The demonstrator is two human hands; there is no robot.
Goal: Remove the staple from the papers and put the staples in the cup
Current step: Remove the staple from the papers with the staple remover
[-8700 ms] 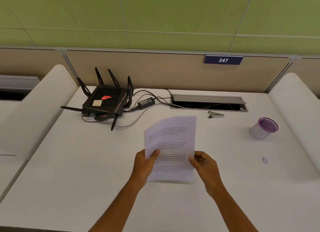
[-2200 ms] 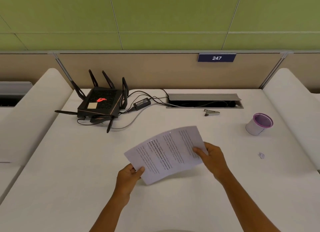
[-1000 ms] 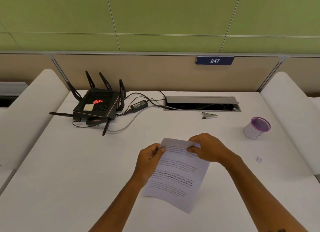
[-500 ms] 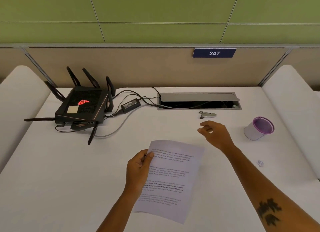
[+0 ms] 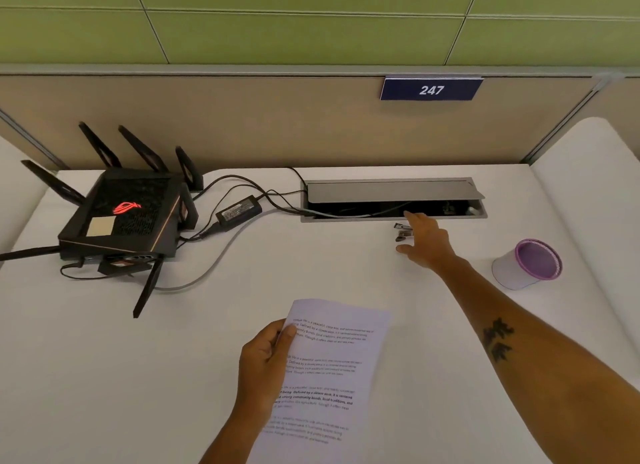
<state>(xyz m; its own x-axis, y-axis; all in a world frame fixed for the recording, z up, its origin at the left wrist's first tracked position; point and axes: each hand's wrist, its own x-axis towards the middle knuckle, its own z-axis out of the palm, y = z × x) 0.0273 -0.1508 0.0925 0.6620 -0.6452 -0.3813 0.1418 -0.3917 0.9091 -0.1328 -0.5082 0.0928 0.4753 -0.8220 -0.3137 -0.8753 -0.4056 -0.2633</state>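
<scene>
The printed papers [image 5: 325,370] lie low in the middle of the white desk. My left hand [image 5: 266,359] grips their left edge, thumb on top. My right hand [image 5: 424,240] is stretched far forward, fingers spread apart over the small dark metal staple remover [image 5: 401,231], which lies just in front of the cable slot; the hand covers its right part and I cannot tell if it touches it. The white cup with a purple rim [image 5: 526,264] lies tilted to the right of that hand. No staple is visible on the papers.
A black router with antennas [image 5: 124,214] sits at the far left, with a power adapter [image 5: 239,210] and cables running into the open grey cable slot [image 5: 394,190]. A beige partition with a sign reading 247 [image 5: 431,89] closes the back.
My right hand let go of the papers and reached forward to the staple remover. My left hand keeps the papers, which have settled lower toward me.
</scene>
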